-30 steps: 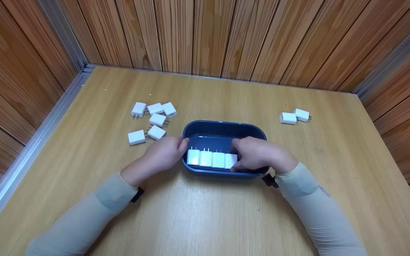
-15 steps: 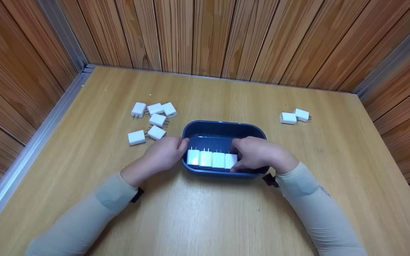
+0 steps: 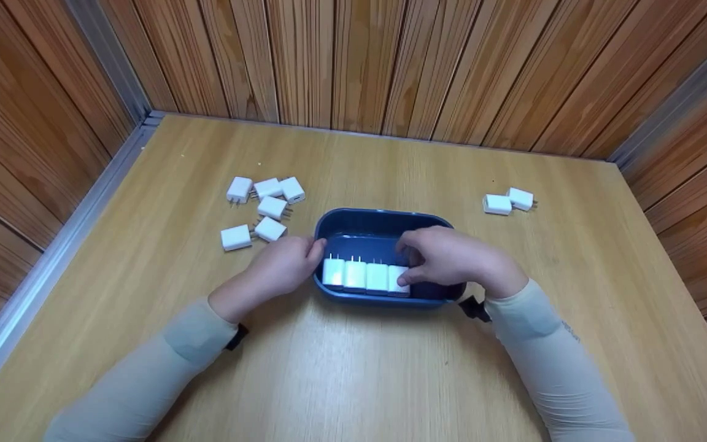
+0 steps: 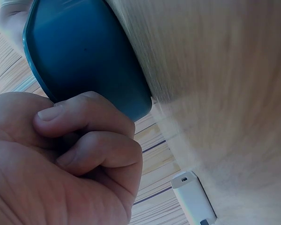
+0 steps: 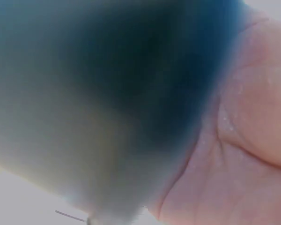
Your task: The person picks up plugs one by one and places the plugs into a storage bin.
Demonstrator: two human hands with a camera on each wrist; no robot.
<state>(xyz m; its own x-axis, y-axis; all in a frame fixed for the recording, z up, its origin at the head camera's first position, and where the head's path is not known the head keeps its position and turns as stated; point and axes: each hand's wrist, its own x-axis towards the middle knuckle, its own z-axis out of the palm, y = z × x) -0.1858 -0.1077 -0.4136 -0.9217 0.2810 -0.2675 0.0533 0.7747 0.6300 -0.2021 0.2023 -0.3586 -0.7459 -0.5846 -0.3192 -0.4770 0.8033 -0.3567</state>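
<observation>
A dark blue plastic tub stands mid-table. My left hand grips its left end, the thumb over the rim and the fingers curled outside, as the left wrist view also shows. Along the near side inside, several white plug chargers form a tight row, metal prongs pointing away from me. My right hand is over the tub's right part. Its thumb tip overlaps the rightmost charger, while the bent index finger is raised and apart from that charger. A blurred blue surface and part of the palm fill the right wrist view.
Several loose white chargers lie left of the tub, the closest just beyond my left hand. A pair of chargers lies at the far right. Wood-plank walls bound the table at back and sides.
Over the last half second my right hand has lifted slightly and shifted away and to the right, its fingers loosening from the rightmost charger. My left hand and the chargers stay put.
</observation>
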